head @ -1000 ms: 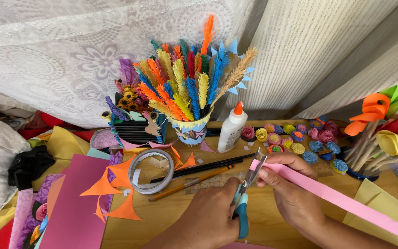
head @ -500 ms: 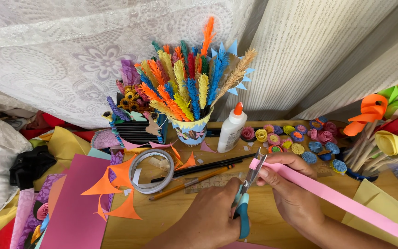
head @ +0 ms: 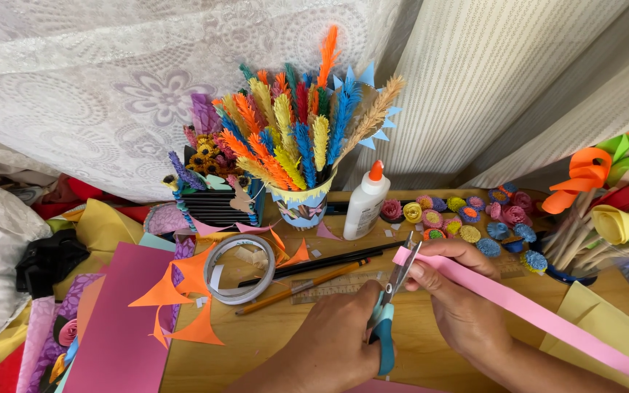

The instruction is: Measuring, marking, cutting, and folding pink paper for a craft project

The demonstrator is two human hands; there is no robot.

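Scissors (head: 391, 306) in left hand (head: 333, 342) point up; right hand (head: 460, 306) pinches pink strip (head: 533, 313), apparently running down-right.

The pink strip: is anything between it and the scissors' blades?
Nothing visible. The scissors, in the left hand, have their blades already at the end of the pink strip, which the right hand holds out over the table. The ruler and pencil lie beneath, not between.
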